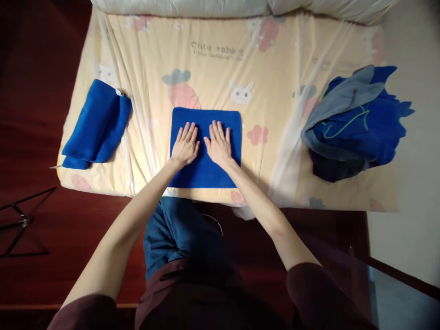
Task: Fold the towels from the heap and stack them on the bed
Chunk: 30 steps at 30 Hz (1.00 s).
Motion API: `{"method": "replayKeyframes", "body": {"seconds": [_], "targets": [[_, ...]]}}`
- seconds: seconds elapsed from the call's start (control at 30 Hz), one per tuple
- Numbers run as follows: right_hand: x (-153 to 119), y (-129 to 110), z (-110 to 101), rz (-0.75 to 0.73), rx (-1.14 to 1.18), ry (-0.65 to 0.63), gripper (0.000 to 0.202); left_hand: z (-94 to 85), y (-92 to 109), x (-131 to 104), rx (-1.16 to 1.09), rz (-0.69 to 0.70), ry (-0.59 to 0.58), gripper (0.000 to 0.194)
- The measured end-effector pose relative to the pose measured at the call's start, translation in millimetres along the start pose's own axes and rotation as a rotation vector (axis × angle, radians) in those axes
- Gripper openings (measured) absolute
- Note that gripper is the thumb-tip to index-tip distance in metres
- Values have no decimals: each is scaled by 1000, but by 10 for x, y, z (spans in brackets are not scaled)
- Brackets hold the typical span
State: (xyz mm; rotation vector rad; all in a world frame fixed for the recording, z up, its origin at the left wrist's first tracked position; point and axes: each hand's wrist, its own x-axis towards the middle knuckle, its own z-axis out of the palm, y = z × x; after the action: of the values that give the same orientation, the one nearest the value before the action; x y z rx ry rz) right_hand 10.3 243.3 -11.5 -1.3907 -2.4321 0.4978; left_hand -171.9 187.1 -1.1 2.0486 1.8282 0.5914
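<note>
A blue cloth, towel-like (202, 176), lies flat as a neat rectangle near the front edge of the bed. My left hand (186, 144) rests palm down on its left half, fingers stretched out. On the right half lies my right hand (219, 142), also palm down with the fingers apart. Neither hand grips anything. To the left, a second blue cloth (94, 123) lies loosely folded, with a small white tag at its upper corner.
On the right sits a heap of blue and grey clothes (360, 121). Under everything is a yellow rabbit-print bedsheet (213, 73), wrinkled in places. Pale bedding (192, 7) runs along the far edge. Black stand legs (24, 222) are on the floor at left.
</note>
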Motion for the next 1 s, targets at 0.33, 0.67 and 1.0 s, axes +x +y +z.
{"method": "replayKeyframes", "body": {"seconds": [0.33, 0.67, 1.0], "targets": [[-504, 200, 59, 88, -24, -45, 67, 118, 136, -599, -44, -119, 37, 69], [-926, -365, 223, 26, -61, -61, 65, 262, 314, -980, 20, 62, -32, 68], [-1704, 151, -161, 103, -75, 59, 69, -10, 48, -1683, 109, -87, 41, 69]]}}
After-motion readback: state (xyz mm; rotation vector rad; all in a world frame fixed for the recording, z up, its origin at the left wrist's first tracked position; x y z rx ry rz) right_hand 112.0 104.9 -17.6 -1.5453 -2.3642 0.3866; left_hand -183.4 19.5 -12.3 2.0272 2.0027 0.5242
